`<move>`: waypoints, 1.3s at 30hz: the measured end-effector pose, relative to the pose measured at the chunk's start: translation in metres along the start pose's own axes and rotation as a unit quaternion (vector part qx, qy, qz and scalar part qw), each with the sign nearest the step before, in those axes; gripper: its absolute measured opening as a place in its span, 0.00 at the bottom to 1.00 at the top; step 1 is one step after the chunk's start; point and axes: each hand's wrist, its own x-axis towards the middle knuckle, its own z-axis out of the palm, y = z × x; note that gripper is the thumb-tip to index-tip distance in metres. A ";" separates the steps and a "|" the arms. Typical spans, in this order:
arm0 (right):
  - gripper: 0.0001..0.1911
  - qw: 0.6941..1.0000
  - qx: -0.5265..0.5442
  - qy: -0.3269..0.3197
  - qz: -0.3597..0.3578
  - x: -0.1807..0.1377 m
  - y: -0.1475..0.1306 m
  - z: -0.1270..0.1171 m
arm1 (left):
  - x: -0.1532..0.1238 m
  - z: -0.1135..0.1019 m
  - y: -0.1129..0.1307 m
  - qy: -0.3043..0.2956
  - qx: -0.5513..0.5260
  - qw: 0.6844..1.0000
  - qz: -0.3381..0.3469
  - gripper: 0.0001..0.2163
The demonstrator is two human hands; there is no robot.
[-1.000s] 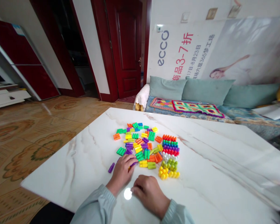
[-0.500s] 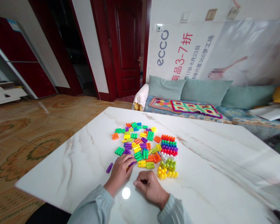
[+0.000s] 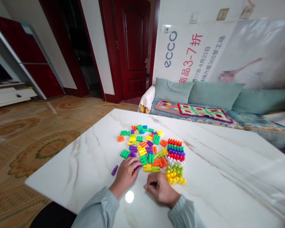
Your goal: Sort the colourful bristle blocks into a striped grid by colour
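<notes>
The two hands are apart on the desk [image 3: 216, 190]. The left hand [image 3: 127, 172] rests palm down with its fingers bent over a purple piece [image 3: 137, 167], which shows just past the fingertips; whether it is gripped or only touched, I cannot tell. The right hand [image 3: 160, 189] is loosely curled, thumb towards forefinger, and its inside is too dark to say whether it holds anything. As a judgement, the work looks partly through. The ordered share is the beads [image 3: 176, 155], beyond the right hand and a little to its right: they lie in bands of red, blue and green, purple, red again, white and olive. The yellow beads [image 3: 174, 180], just beside that hand, look more bunched than lined up. The unordered share is the pieces [image 3: 142, 152] beyond both hands, in small groups of green, orange, purple, yellow and olive at mixed angles; many groups are of one colour, yet the colours lie mingled across the spread. A lone purple piece [image 3: 114, 170] lies to the left of the left hand, apart from the others.
</notes>
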 end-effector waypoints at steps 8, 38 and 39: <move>0.25 0.988 0.143 0.058 0.025 0.023 -0.011 0.034 | 0.003 -0.006 0.006 0.007 -0.038 0.999 -0.014 0.10; 0.23 0.976 0.168 0.119 0.067 0.033 -0.003 0.051 | 0.160 0.011 -0.063 -0.062 0.159 0.921 -0.351 0.15; 0.22 0.975 0.169 0.122 0.070 0.033 -0.003 0.052 | 0.158 0.011 -0.062 -0.050 0.148 0.924 -0.350 0.14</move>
